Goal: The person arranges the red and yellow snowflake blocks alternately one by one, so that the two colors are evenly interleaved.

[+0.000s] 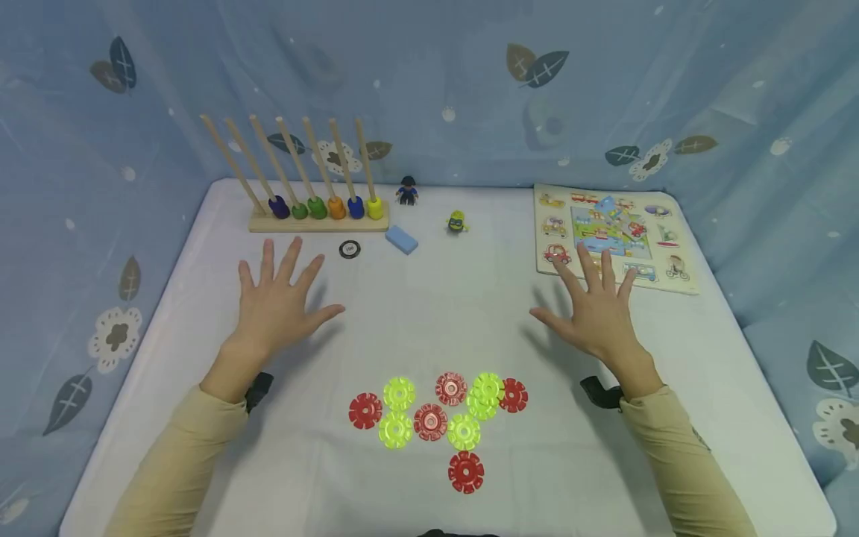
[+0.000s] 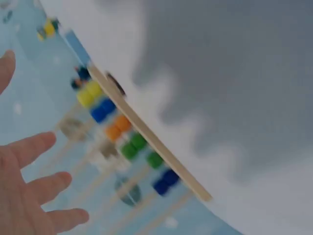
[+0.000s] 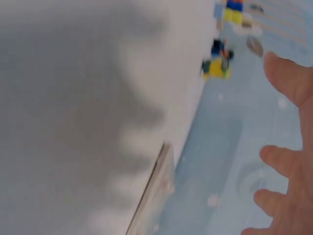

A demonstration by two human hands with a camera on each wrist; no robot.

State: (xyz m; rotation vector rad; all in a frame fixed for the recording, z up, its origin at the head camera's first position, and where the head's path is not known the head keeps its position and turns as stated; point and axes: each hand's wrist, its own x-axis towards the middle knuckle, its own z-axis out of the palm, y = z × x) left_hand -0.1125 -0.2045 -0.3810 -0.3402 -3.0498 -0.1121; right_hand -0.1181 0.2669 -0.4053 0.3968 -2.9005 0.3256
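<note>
Held above the white table [image 1: 436, 321], my left hand [image 1: 275, 309] has its fingers spread wide and grips nothing. Beyond its fingertips is a wooden bead rack [image 1: 318, 224] with upright pegs and coloured beads, and a black round chip [image 1: 350, 249] lies just in front of the rack. My right hand [image 1: 593, 309] is spread the same way, its fingertips overlapping the near edge of a wooden vehicle puzzle board [image 1: 546, 224] in the head view. Between the forearms lie several flower-shaped discs, among them a red disc [image 1: 466, 471] and a yellow-green disc [image 1: 396, 429].
A blue block [image 1: 401, 240], a small dark-haired figure [image 1: 406, 191] and a yellow goggled figure [image 1: 456, 221] stand or lie toward the back. Blue patterned cloth [image 1: 443, 89] hangs behind and at both sides of the table.
</note>
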